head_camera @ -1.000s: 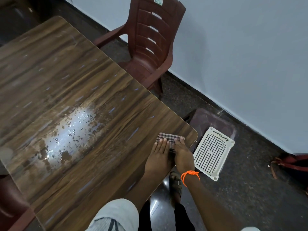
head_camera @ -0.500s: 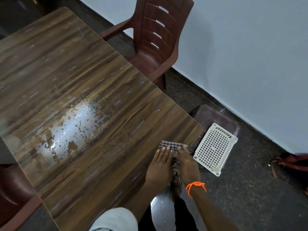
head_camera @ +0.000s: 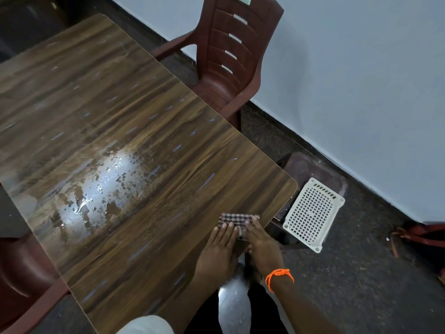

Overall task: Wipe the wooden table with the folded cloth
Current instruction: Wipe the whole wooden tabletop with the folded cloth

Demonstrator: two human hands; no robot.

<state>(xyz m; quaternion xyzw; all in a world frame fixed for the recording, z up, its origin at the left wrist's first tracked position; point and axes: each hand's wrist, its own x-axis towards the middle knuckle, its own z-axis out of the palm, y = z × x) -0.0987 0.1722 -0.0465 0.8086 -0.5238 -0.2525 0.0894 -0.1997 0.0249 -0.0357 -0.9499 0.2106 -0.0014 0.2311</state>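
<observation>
We keep the wooden table wet and slick at its centre. The checked folded cloth is soft and light, lying near the table's right corner; press it flat. Left hand and right hand rest on its near edge, fingers straight.

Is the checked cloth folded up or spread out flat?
Folded: the checked cloth is a small thick rectangle under both hands, near the table's corner.
</observation>
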